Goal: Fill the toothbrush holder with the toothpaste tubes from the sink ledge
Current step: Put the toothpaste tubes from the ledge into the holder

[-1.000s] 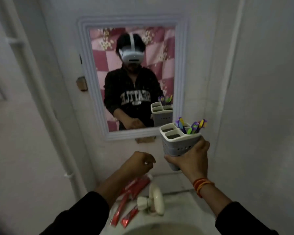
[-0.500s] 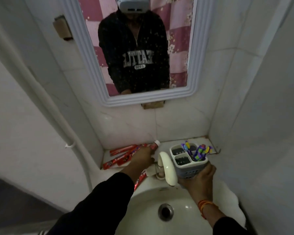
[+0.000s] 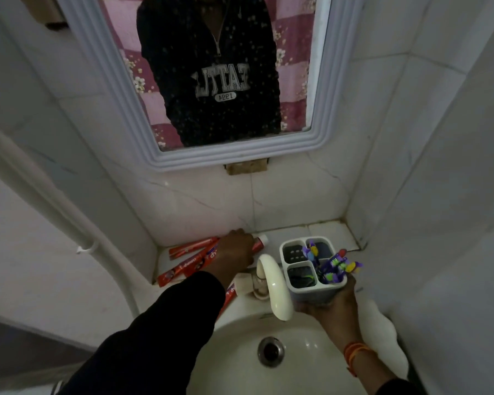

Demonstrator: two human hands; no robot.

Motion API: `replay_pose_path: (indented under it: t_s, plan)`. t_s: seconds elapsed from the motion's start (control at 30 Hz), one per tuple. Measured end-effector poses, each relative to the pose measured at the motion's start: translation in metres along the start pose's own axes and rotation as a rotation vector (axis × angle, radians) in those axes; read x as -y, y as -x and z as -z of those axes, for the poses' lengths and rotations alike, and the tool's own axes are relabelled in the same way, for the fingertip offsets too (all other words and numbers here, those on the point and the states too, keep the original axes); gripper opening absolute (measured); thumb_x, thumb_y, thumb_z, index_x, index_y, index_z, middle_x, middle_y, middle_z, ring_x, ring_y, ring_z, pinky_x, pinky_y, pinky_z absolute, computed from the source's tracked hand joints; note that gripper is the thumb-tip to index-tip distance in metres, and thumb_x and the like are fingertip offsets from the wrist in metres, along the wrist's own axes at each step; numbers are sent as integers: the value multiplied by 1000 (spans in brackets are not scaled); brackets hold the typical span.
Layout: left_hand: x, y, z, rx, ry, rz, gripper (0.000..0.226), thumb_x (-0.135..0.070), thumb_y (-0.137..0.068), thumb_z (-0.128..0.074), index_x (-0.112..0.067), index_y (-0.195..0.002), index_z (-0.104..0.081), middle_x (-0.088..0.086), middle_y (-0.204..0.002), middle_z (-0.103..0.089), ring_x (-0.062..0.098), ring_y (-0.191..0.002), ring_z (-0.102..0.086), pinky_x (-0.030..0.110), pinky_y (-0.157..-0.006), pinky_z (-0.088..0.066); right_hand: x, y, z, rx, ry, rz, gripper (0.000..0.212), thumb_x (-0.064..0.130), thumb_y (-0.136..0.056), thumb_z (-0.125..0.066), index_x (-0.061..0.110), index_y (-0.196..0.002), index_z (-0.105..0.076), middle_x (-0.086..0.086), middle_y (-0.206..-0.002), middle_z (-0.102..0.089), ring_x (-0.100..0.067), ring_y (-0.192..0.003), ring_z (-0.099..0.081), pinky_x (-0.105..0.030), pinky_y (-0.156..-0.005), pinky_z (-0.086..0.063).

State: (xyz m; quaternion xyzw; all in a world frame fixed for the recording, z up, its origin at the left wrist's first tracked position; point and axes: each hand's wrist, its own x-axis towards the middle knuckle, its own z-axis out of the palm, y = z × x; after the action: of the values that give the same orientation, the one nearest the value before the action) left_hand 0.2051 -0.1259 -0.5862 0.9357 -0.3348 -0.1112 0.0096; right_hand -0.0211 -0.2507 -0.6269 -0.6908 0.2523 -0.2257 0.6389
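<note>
Red, soft, light toothpaste tube (image 3: 257,243): our left hand (image 3: 236,253) closes fingers around its stiffer cap end, while our right hand (image 3: 332,299) grips the toothbrush holder (image 3: 311,286).

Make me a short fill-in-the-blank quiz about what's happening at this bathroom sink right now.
1. The toothbrush holder is held by the ____ hand.
2. The left hand rests on a red toothpaste tube lying on the sink ____.
3. The toothbrushes stand inside the ____.
4. The white faucet curves over the ____.

Answers: right; ledge; holder; basin
</note>
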Motion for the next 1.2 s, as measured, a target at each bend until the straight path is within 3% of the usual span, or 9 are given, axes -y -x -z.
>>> replay_pose_path:
  t_s: [0.07,0.23,0.33,0.43,0.57,0.73,0.87,1.0,1.2]
  plan:
    - [-6,1,12,-15,-31,-47,49,-43,-81,-70,-15,-119,-60,12,-116,-58,34,-113,-54,41,-88,-50,0,-1,1,4,-162,-94,97,-19,-47,-88,42,-112,-51,-6,-123,-61,-27,-102,-68,-55,-62,-61]
    - [-31,7,72,18,40,-125,53,-45,-78,-75,-23,-124,-62,8,-118,-57,28,-101,-62,36,-82,-51,5,-3,11,23,-372,-227,95,48,-38,-96,23,-122,-59,-15,-122,-65,-35,-108,-65,-70,-84,-52]
    - [-53,19,119,-50,24,-198,54,-42,-69,-86,-26,-118,-70,-3,-110,-70,17,-97,-65,32,-77,-50,14,2,12,23,-183,-240,106,42,-31,-100,22,-123,-51,-4,-113,-65,-21,-102,-66,-61,-83,-56]
    - [-83,25,152,-42,69,-253,49,-49,-60,-90,-28,-102,-76,-10,-94,-74,10,-84,-67,29,-72,-55,15,-4,18,42,-480,-507,89,28,-51,-97,17,-126,-50,1,-105,-66,-10,-93,-65,-53,-91,-55]
    - [-125,17,150,93,32,-308,38,-36,-65,-91,-25,-99,-80,-7,-91,-75,11,-83,-69,28,-77,-60,11,-2,18,125,-537,-414,94,53,-51,-90,9,-128,-59,-27,-130,-60,-54,-116,-56,-77,-85,-43]
    - [-142,9,129,292,273,-242,28,-14,-79,-81,-17,-107,-79,-1,-92,-76,12,-74,-74,21,-69,-61,3,-8,21,83,-778,-479,47,41,-96,-49,8,-128,-60,-31,-132,-56,-57,-111,-58,-78,-82,-43]
    - [-103,5,133,291,603,-45,17,-12,-90,-72,-9,-105,-78,8,-99,-79,17,-76,-78,28,-73,-64,12,-9,22,141,-548,-442,62,42,-72,-77,6,-120,-67,-30,-119,-66,-53,-105,-63,-77,-88,-43]
    - [-40,-7,108,174,333,149,26,-14,-90,-67,-6,-113,-74,13,-114,-75,26,-99,-74,26,-67,-58,-4,-10,28,79,-51,-161,74,-5,-43,-96,6,-110,-66,5,-95,-74,3,-86,-71,-17,-65,-59]
    - [15,-18,26,218,-51,193,42,-15,-83,-66,3,-121,-60,22,-130,-60,37,-119,-61,37,-97,-50,-6,-14,25,92,-234,-183,71,-26,-49,-83,7,-109,-64,-1,-97,-76,-17,-86,-75,-37,-55,-61]
